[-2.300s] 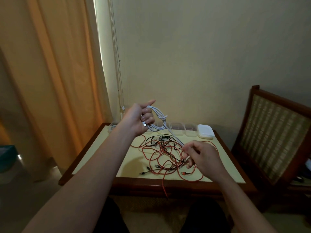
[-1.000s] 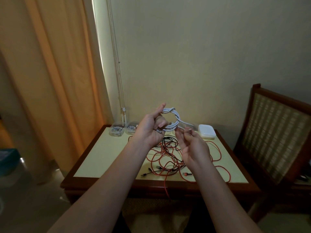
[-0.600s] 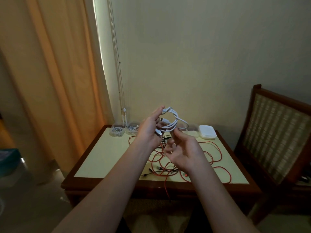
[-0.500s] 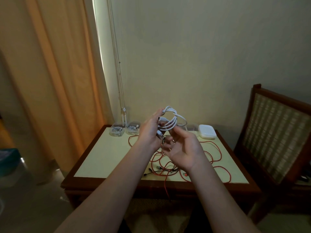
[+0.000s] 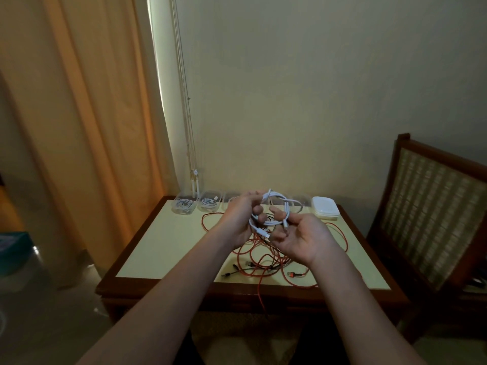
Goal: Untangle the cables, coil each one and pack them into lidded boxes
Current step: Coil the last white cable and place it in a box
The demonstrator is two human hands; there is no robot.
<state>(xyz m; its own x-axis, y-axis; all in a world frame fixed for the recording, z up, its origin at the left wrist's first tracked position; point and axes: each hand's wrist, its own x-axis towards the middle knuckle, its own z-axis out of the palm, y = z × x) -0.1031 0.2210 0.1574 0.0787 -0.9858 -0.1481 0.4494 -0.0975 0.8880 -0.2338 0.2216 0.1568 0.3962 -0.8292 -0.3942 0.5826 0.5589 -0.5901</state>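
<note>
A coiled white cable (image 5: pixel 274 206) is held in the air above the table between both hands. My left hand (image 5: pixel 241 217) grips the coil's left side. My right hand (image 5: pixel 303 237), palm up, has its fingers curled round the coil's right side and loose end. Below them a tangle of red cables (image 5: pixel 266 255) mixed with black cable lies on the table (image 5: pixel 168 248). Along the back edge stand small clear boxes; two (image 5: pixel 183 204) (image 5: pixel 210 203) hold coiled white cables. A stack of white lids (image 5: pixel 325 208) sits at the back right.
A wooden chair with a woven back (image 5: pixel 432 214) stands close to the table's right side. An orange curtain (image 5: pixel 87 127) hangs at the left, with blind cords by the wall. One red cable hangs over the table's front edge (image 5: pixel 261 299).
Both hands have dropped lower with the white coil. My right hand, which was open beneath it, has closed its fingers on the coil's right side.
</note>
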